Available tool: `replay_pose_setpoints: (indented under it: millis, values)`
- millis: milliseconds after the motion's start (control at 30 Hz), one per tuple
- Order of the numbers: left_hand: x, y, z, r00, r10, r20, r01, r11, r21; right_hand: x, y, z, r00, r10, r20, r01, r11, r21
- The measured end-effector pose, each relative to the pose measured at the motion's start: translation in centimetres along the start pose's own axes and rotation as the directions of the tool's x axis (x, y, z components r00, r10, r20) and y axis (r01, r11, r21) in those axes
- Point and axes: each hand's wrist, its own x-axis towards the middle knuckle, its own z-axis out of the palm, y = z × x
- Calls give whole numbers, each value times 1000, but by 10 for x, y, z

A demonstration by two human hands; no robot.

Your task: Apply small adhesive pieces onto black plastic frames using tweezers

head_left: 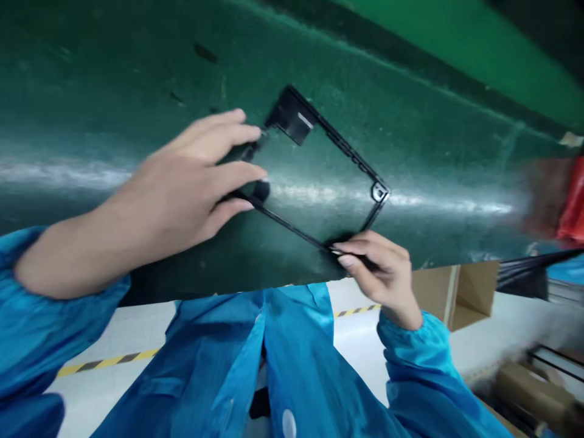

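A thin black plastic frame [347, 146], roughly rectangular with an open middle, is turned cornerwise over the green work surface. A broad dark panel with a small pale label [305, 120] fills its far corner. A small metallic piece [378, 192] shows at its right corner. My left hand [182, 176] reaches over the left corner, thumb on the near edge and fingers spread along the side, partly hiding it. At the near corner my right hand [381, 267] pinches the frame between thumb and fingers. Whether the frame rests on the surface or is slightly raised, I cannot tell.
The green work surface [137, 79] has a raised ledge [410, 79] along its far side. A red object [572, 204] lies at the right edge. Below on the right are a cardboard box [472, 292] and black plastic sheeting [522, 280]. Yellow-black tape [107, 363] marks the floor.
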Motion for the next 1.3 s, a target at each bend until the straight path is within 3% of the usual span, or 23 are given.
replay_pose_setpoints:
  millis: [100, 200, 300, 433, 600, 833, 967, 1300]
  values:
    - [-2, -2, -4, 997, -60, -47, 61, 998, 20, 5, -16, 16, 996, -94, 10, 93, 993, 80]
    - [-1, 2, -5, 994, -80, -71, 82, 996, 25, 11, -24, 16, 982, -174, 79, 167, 982, 86]
    - [0, 4, -4, 994, -55, -94, 60, 997, 44, 18, -20, 4, 970, -220, 101, 227, 971, -74]
    - [-1, 4, -3, 995, -58, -83, 62, 997, 44, 30, -8, -8, 957, -274, 95, 289, 882, -373]
    - [-2, 4, -3, 996, -45, -71, 45, 999, 0, 44, -7, -8, 912, -318, 260, 402, 823, -401]
    - [-3, 6, -2, 998, -50, -25, 48, 998, -45, 52, -12, -4, 891, -340, 302, 439, 815, -378]
    - [-3, 6, -2, 999, 1, -54, -1, 1000, 1, 53, -14, -4, 885, -329, 330, 444, 809, -386]
    - [-4, 11, -3, 998, -50, -47, 50, 999, 3, 51, -15, -7, 885, -309, 348, 440, 799, -409]
